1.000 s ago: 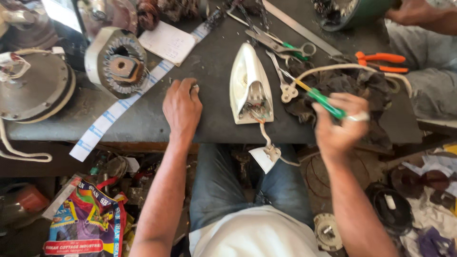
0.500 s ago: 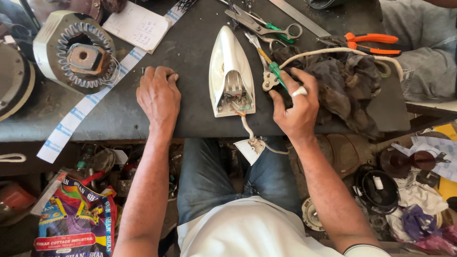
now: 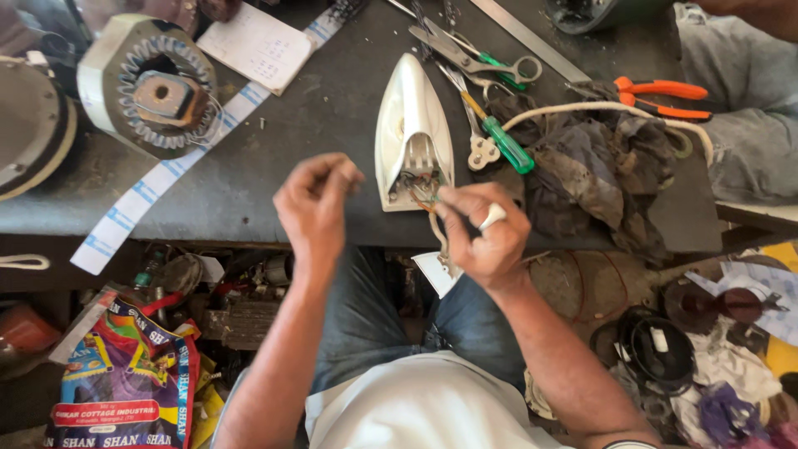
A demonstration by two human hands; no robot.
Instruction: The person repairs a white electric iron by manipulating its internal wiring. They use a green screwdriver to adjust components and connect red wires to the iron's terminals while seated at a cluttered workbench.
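A white clothes iron (image 3: 411, 125) lies on the dark workbench (image 3: 324, 125), its open rear end with bare wires facing me. My right hand (image 3: 489, 237) is at that rear end, with thumb and fingers pinched on a wire coming out of the iron. Lifted just above the bench left of the iron, my left hand (image 3: 317, 208) has its fingertips pinched together; nothing shows between them. A green-handled screwdriver (image 3: 505, 143) rests on the bench right of the iron, in no hand.
A round motor stator (image 3: 158, 87), a paper pad (image 3: 259, 46) and a striped strip (image 3: 150, 187) lie to the left. Scissors (image 3: 490, 62), orange pliers (image 3: 661, 90), a dark rag (image 3: 598, 179) and a white cord (image 3: 582, 108) are on the right. Another person's legs (image 3: 740, 125) are far right.
My right hand set down the green screwdriver and moved to the iron's rear wires. My left hand rose off the bench with its fingers pinched.
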